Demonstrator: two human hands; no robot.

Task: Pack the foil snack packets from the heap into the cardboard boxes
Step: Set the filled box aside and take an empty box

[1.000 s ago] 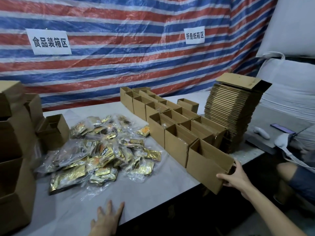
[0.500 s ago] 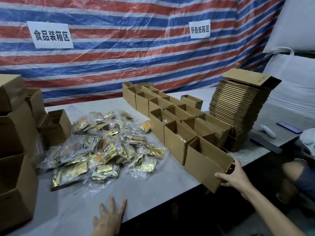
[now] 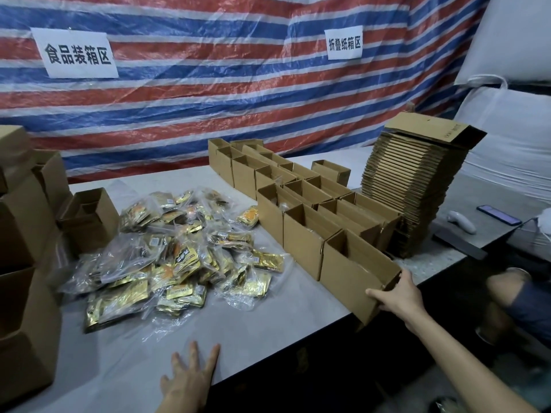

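Right hand (image 3: 399,296) grips the near end corner of the nearest cardboard box (image 3: 351,263), thumb on the front face and fingers round the end. Left hand (image 3: 190,380) lies flat with fingers spread, holding nothing, on the table (image 3: 268,332) well left of the grip. The heap of foil snack packets (image 3: 179,254) sits left of the grip, untouched. Suggest steadying the box back from the table edge, mouth up, then feeding packets with the left hand. Versus 0.5 s ago, both hands are in the same spots and the box shows no visible shift.

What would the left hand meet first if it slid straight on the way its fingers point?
Most likely the near edge of the heap of foil packets: the left hand lies flat on the table, fingers aimed at it, only bare tabletop between.
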